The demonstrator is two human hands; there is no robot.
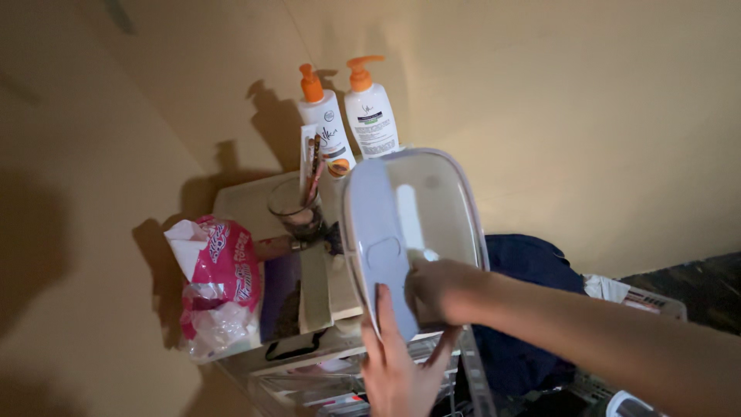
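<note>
Clear plastic storage box [432,208] with pale grey lid handle held tilted on edge above white drawer unit [255,202], near wall corner. Right hand [436,289] closed around box's lower rim, fingers curled. Left hand [397,367] pressed flat against lid from below, fingers spread upward. Two white pump bottles [347,116] with orange tops stood behind box. Glass cup [297,208] with pencils seen just left. Pink plastic bag [220,286] laid at unit's left edge. Dark blue cloth [532,262] bundled right.

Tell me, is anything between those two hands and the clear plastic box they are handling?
Nothing visible. The right hand already grasps the clear box at its lower edge, and the left hand lies flat against its pale lid from below. The glass cup and pump bottles stand behind it.
</note>
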